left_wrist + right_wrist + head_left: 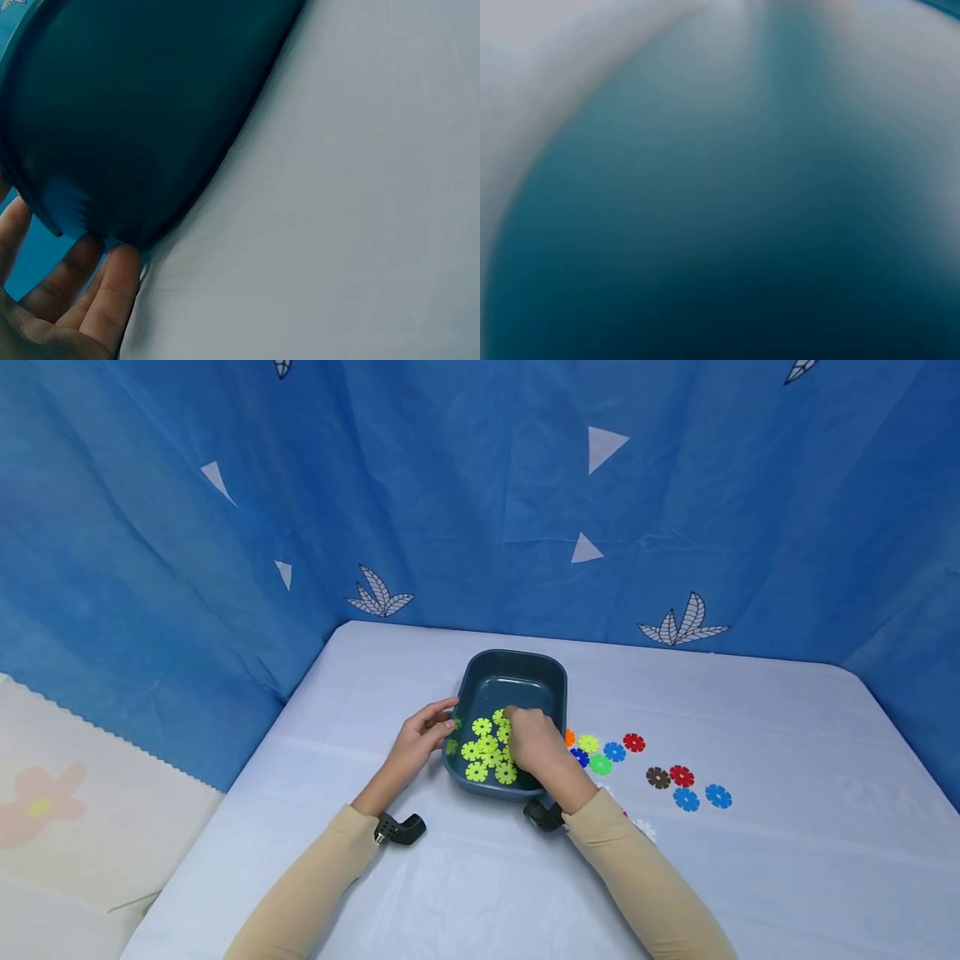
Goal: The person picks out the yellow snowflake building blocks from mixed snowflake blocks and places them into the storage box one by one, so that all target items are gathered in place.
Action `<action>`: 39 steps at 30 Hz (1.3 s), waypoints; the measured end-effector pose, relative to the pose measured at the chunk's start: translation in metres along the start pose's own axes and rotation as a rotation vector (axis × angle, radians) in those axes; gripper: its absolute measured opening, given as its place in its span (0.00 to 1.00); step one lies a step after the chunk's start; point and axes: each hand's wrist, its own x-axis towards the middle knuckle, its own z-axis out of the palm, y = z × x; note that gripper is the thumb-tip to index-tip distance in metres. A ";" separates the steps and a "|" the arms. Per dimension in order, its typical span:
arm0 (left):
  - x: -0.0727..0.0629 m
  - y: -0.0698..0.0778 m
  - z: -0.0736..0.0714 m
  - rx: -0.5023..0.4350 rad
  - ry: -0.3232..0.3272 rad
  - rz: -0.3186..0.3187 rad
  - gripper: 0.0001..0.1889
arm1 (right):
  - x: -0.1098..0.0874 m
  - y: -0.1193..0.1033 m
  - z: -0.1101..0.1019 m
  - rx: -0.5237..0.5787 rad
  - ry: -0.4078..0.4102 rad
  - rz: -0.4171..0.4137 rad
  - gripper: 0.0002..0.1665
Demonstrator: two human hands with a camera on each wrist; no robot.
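Note:
A dark blue-green plastic bin (pixel 513 655) stands on the white-covered table, with several yellow-green notched discs (pixel 487 745) lying loose in its near half. My left hand (pixel 420 737) is at the bin's left side, its fingertips touching the outer wall near the rim. The left wrist view shows these fingers (pixel 109 300) against the bin wall (pixel 135 112). My right hand (pixel 534 742) reaches down inside the bin, over the right part of the discs. Its fingertips are mostly hidden, so whether it pinches a disc does not show. The right wrist view is a blue-green blur.
Right of the bin lie several loose discs, among them a red disc (pixel 633 742), a brown disc (pixel 657 777), a blue disc (pixel 717 796) and a green disc (pixel 601 764). A white disc (pixel 645 830) is partly behind the right sleeve (pixel 637 868). A blue curtain (pixel 480 510) hangs behind the table.

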 end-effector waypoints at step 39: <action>0.001 -0.004 -0.001 -0.006 -0.003 0.011 0.23 | -0.027 0.133 -0.059 0.441 0.090 0.123 0.23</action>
